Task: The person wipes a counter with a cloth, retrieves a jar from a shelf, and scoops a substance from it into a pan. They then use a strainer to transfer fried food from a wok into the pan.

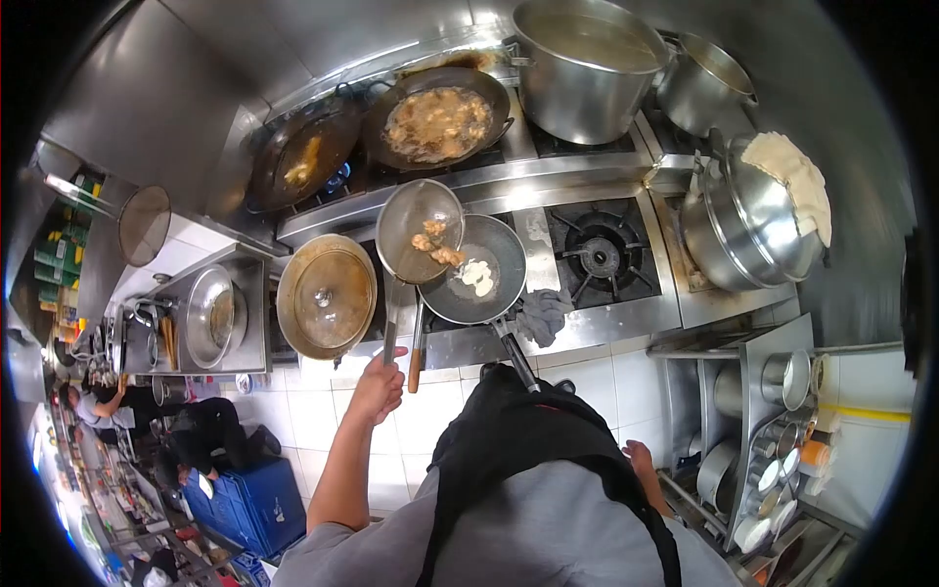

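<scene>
My left hand (376, 387) is closed round the long metal handle of a strainer (401, 207). Several browned fried pieces (437, 245) lie in the strainer, whose bowl overlaps the left rim of a grey frying pan (504, 249). Inside that pan is a creamy white dollop (476, 277). A utensil with a wooden handle (416, 364) leans out over the pan's near left edge; its head is hidden. The pan's black handle (520, 362) points toward my body. Low at my right side, my right hand (639, 457) hangs with fingers apart, holding nothing visible, near a shelf rack.
Behind stand a wok of bubbling oil (437, 125), a second dark wok (303, 161) and a large stockpot (587, 83). A covered pan (327, 293) sits left. A grey cloth (543, 315) lies by a bare burner (600, 256). Stacked steel pots (719, 245) stand right. People are at far left.
</scene>
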Demonstrator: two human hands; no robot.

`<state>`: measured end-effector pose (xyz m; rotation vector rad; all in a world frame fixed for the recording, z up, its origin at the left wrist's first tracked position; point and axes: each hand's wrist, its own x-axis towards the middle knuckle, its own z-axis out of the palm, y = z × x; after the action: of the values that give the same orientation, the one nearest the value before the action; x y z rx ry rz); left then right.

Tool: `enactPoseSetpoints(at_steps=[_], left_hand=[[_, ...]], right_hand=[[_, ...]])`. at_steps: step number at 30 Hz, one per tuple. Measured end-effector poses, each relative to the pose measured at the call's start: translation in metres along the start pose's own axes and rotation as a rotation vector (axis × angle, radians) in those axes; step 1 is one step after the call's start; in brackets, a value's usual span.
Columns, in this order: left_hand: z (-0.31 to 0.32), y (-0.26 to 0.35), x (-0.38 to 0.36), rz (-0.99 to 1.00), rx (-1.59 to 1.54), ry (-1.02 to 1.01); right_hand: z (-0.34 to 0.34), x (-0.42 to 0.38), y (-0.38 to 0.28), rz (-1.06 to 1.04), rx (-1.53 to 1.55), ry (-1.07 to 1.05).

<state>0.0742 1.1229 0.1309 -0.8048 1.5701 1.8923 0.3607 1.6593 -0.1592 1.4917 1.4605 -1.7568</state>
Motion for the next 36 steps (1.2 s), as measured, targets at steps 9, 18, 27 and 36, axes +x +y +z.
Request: enactPoseSetpoints(at_steps=[9,18,27,36], left_hand=[[-0.01,-0.043,0.013,0.268,0.388,0.136],[-0.016,-0.01,-0.004,-0.047,-0.375,-0.195],[0.005,0.138,0.07,0.336,-0.138,-0.089],[-0.001,0.226,0.174,0.499,0.546,0.223]], right_hand=[[0.025,0.012,-0.093,-0.066,0.015,-0.009],[0.021,0.011,-0.067,0.005,0.013,0.023],[-0.009,0.002,-0.006,-0.089,0.089,-0.076],[0.019,-0.04,-0.032,-0.114,0.225,0.123]])
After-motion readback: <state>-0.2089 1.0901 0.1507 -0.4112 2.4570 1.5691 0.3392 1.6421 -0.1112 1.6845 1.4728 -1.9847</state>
